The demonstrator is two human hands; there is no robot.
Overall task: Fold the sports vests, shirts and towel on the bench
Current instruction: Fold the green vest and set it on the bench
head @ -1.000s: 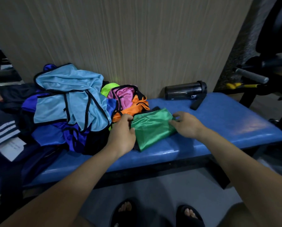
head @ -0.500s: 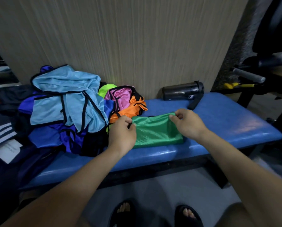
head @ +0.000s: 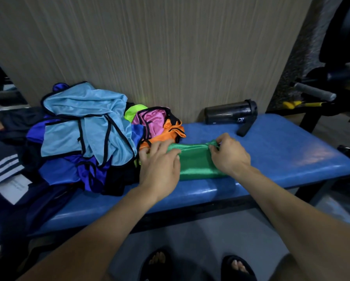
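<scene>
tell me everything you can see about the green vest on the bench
The green vest is shiny, smooth fabric, folded into a flat strip lying across the blue bench, beside the heap of unfolded garments. The left hand rests on its left end with fingers spread; the right hand pinches its far right corner.

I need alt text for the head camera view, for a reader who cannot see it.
Two bare hands work a folded green vest on a blue bench: the left hand rests flat on it, the right hand pinches its far edge. A pile of colourful vests lies left, a dark bottle behind.
</scene>
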